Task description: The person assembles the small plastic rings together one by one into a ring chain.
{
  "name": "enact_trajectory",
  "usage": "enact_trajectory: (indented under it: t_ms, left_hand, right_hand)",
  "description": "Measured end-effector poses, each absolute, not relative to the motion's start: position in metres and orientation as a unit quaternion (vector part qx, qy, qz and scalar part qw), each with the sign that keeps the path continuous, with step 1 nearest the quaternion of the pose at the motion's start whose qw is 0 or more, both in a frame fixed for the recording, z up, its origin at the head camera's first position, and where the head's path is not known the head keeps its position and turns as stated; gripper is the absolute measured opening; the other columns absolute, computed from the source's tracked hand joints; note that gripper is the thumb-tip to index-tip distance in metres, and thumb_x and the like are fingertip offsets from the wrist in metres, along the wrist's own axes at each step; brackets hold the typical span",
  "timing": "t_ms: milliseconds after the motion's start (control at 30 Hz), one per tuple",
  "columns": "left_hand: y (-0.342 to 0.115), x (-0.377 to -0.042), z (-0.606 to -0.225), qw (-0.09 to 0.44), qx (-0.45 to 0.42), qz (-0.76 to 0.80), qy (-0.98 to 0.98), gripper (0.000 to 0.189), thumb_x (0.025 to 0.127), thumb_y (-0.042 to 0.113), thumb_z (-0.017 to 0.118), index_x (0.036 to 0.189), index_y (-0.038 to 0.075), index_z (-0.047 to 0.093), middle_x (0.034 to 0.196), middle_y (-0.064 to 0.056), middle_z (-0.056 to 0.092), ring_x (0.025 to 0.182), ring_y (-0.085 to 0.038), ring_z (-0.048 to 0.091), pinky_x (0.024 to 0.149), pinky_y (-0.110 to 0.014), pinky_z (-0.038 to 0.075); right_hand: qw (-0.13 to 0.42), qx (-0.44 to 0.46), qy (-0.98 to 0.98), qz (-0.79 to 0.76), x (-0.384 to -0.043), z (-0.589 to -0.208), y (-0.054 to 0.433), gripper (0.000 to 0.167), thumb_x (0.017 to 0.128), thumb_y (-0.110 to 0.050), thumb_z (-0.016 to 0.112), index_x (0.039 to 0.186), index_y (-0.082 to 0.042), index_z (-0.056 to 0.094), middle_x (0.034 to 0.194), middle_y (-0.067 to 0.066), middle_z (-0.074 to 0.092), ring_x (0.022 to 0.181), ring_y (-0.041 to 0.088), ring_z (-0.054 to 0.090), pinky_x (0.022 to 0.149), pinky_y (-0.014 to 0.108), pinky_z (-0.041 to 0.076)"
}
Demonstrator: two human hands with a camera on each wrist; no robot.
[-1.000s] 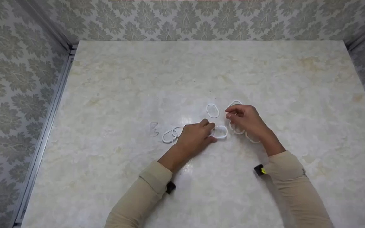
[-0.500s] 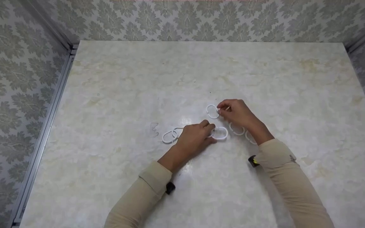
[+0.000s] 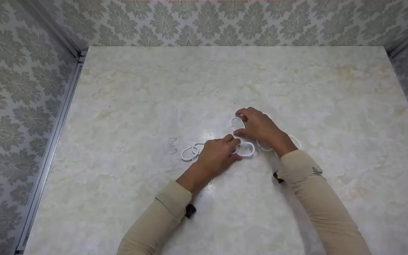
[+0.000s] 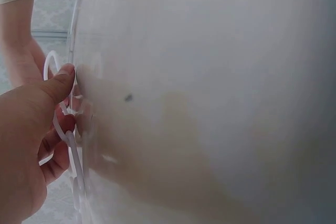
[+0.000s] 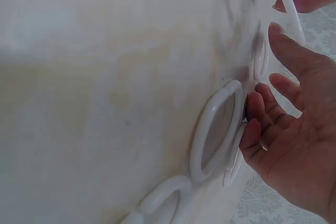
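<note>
My left hand (image 3: pixel 220 150) pinches a chain of white oval plastic rings near its right end. The end ring (image 3: pixel 253 150) sticks out past the fingertips, and in the left wrist view the thumb presses on a ring (image 4: pixel 46 71) held up on edge. Another linked ring (image 3: pixel 182 156) shows left of the hand. My right hand (image 3: pixel 259 125) reaches round a loose white ring (image 3: pixel 231 122), thumb and forefinger spread on either side. In the right wrist view, that hand's fingers are apart and relaxed beside the rings, pinching none.
More loose rings lie under and beside the right forearm, one ring (image 3: pixel 299 143) to its right, another ring (image 5: pixel 195 153) close to the right wrist camera. A small transparent outlined piece (image 3: pixel 172 146) lies left of the chain on the marbled table (image 3: pixel 147 88).
My right hand has moved left from the rings on the right to the loose ring, its thumb and forefinger spreading around it. The left hand stays on the chain.
</note>
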State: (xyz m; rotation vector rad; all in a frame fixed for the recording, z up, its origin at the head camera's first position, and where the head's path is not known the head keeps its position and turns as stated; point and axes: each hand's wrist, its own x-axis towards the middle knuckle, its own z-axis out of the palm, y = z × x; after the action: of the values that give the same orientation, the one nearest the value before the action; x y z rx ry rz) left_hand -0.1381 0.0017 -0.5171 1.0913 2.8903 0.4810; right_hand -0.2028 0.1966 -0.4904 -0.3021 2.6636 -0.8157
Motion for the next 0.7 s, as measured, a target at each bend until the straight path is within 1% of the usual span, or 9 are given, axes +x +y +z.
enact_trajectory:
  t_ms: [67, 167, 333, 400, 533, 700]
  left_hand:
    - [0.0015, -0.1377, -0.5173, 0.003, 0.348, 0.153, 0.925, 0.038, 0.094, 0.047, 0.068, 0.118, 0.019, 0.062, 0.106, 0.001, 0.066, 0.076, -0.019, 0.067, 0.068, -0.038, 0.055]
    - [0.0017, -0.1376, -0.518, -0.004, 0.349, 0.152, 0.925, 0.038, 0.093, 0.048, 0.068, 0.118, 0.018, 0.062, 0.105, 0.001, 0.065, 0.075, -0.019, 0.067, 0.068, -0.038, 0.055]
    - [0.0015, -0.1376, -0.5191, -0.006, 0.353, 0.153, 0.923, 0.04, 0.094, 0.048, 0.067, 0.119, 0.018, 0.063, 0.103, 0.002, 0.065, 0.075, -0.018, 0.067, 0.067, -0.038, 0.055]
    - [0.0013, -0.1376, -0.5188, -0.004, 0.354, 0.152, 0.923, 0.04, 0.094, 0.048, 0.067, 0.12, 0.018, 0.063, 0.104, 0.002, 0.066, 0.075, -0.017, 0.067, 0.068, -0.037, 0.055]
    - [0.0012, -0.138, -0.5181, -0.006, 0.353, 0.152, 0.923, 0.04, 0.094, 0.048, 0.067, 0.12, 0.018, 0.063, 0.104, 0.001, 0.066, 0.075, -0.017, 0.067, 0.067, -0.038, 0.055]
    - [0.0006, -0.1383, -0.5179, -0.009, 0.354, 0.155, 0.922, 0.04, 0.093, 0.048, 0.068, 0.119, 0.018, 0.063, 0.103, 0.001, 0.066, 0.074, -0.017, 0.067, 0.065, -0.037, 0.054]
  right_hand:
    - [0.163, -0.115, 0.946, -0.255, -0.2031, -0.4914, 0.1943, 0.063, 0.086, -0.035, 0.081, 0.14, -0.016, 0.056, 0.123, 0.012, 0.06, 0.108, 0.03, 0.062, 0.095, 0.049, 0.048]
    - [0.163, -0.118, 0.951, -0.236, -0.2042, -0.4923, 0.1931, 0.059, 0.086, -0.037, 0.081, 0.137, -0.018, 0.057, 0.121, 0.01, 0.06, 0.106, 0.029, 0.062, 0.094, 0.049, 0.048]
    - [0.184, -0.118, 0.945, -0.245, -0.2055, -0.49, 0.1943, 0.058, 0.087, -0.032, 0.081, 0.136, -0.014, 0.055, 0.129, 0.012, 0.057, 0.119, 0.033, 0.061, 0.102, 0.051, 0.047]
    - [0.191, -0.117, 0.942, -0.252, -0.2054, -0.4887, 0.1946, 0.058, 0.087, -0.03, 0.081, 0.135, -0.012, 0.053, 0.132, 0.014, 0.055, 0.121, 0.034, 0.06, 0.104, 0.051, 0.046]
    - [0.187, -0.111, 0.941, -0.259, -0.2048, -0.4881, 0.1939, 0.059, 0.087, -0.029, 0.081, 0.134, -0.011, 0.052, 0.13, 0.012, 0.055, 0.117, 0.034, 0.06, 0.103, 0.05, 0.046]
    - [0.178, -0.108, 0.94, -0.272, -0.2042, -0.49, 0.1927, 0.057, 0.087, -0.027, 0.081, 0.132, -0.012, 0.051, 0.127, 0.011, 0.058, 0.114, 0.03, 0.06, 0.101, 0.048, 0.046]
